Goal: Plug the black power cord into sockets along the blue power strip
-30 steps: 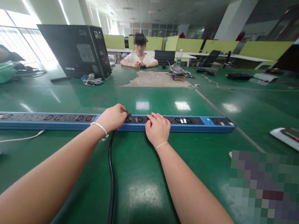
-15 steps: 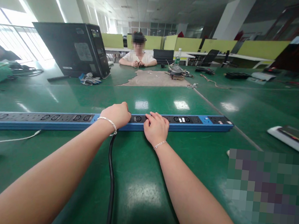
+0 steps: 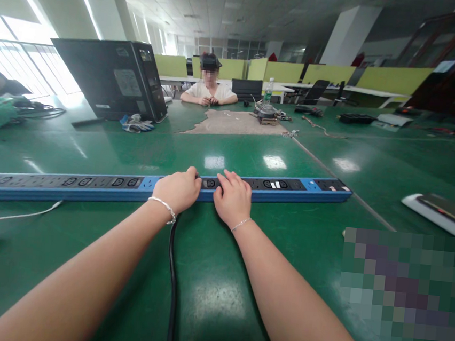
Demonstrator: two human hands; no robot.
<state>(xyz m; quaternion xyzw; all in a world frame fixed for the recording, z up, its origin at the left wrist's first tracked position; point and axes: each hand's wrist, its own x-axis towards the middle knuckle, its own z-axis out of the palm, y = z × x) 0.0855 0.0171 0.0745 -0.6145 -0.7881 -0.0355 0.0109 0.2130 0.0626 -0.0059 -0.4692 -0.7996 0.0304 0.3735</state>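
A long blue power strip [image 3: 100,194] with black socket panels lies across the green table in front of me. My left hand [image 3: 177,190] is closed over its middle, with a black power cord [image 3: 172,278] running out from under it toward me. The cord's end and whatever plug it has are hidden inside that hand. Just to the right, my right hand [image 3: 233,199] holds the strip, its fingers bent over the top and its thumb on the near side. One black socket shows between the two hands.
A black computer case [image 3: 109,79] stands at the back left, with gloves [image 3: 136,123] by it. Across the table sits a person [image 3: 210,91]. A bottle [image 3: 268,90] and a round metal part [image 3: 265,110] are beyond the strip. A white-edged device [image 3: 440,212] lies at right.
Both hands stay on the power strip with nearly the same hold. The view has shifted slightly, and the left hand sits a little further right, closer to the right hand.
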